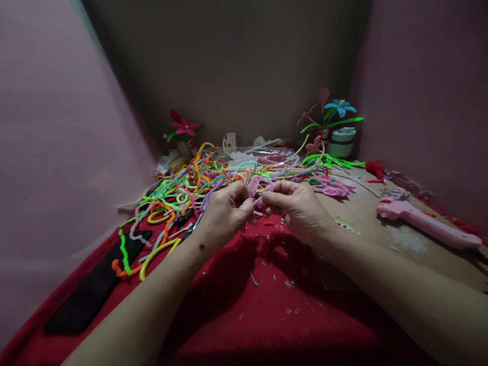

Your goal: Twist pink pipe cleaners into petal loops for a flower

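Note:
Between my hands is a pink pipe cleaner (261, 182), bent into loops that rise above the fingertips. My left hand (230, 207) pinches its left side between thumb and curled fingers. On the other side, my right hand (293, 206) grips it with thumb and forefinger. Both hands hover over the red cloth (267, 305), their shadows falling below. Just behind them spreads a tangled heap of coloured pipe cleaners (198, 175). Yellow-handled scissors (160, 254) lie by my left forearm, partly covered by it.
A pink glue gun (427, 218) rests on a brown board (404, 244) at the right. Pipe-cleaner flowers (339, 108) stand at the back right beside a pale small pot (342, 142); a red flower (185, 127) is back left. A black flat object (95, 290) lies front left.

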A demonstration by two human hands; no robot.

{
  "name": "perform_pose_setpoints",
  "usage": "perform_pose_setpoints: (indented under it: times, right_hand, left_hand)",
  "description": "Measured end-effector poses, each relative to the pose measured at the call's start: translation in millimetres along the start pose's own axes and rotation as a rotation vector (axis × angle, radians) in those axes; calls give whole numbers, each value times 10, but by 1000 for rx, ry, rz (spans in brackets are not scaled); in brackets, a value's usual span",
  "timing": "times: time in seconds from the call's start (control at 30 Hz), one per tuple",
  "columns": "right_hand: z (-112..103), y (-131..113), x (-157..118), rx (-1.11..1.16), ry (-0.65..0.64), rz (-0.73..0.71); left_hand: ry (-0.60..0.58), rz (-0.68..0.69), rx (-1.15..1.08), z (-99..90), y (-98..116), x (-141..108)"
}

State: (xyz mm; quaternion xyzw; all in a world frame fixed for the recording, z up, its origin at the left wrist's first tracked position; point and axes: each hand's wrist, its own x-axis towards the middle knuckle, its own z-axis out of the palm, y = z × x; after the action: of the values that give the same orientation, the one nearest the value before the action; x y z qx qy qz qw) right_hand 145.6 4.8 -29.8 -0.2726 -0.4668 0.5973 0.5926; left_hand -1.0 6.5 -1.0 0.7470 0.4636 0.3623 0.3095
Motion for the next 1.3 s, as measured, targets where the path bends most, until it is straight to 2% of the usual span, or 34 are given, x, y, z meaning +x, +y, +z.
perform_pose_setpoints:
  times: [0.2,0.43,0.83,1.0,1.3]
  right_hand:
    - [17,-52,-16,-39,99,-50]
    - [8,-51,-10,-222,178,-115]
    - [16,-16,-17,-240,148,-118]
    - [16,-52,-14,-162,169,-118]
    - [13,-41,-7,-162,176,-92]
  left_hand:
    - [-70,3,3,0,13,-3]
    - [-59,7,27,12,22,-9]
    - [0,-20,101,46,11,-15]
    - [14,-10,128,44,10,-13]
    - [-7,17,171,43,13,-20]
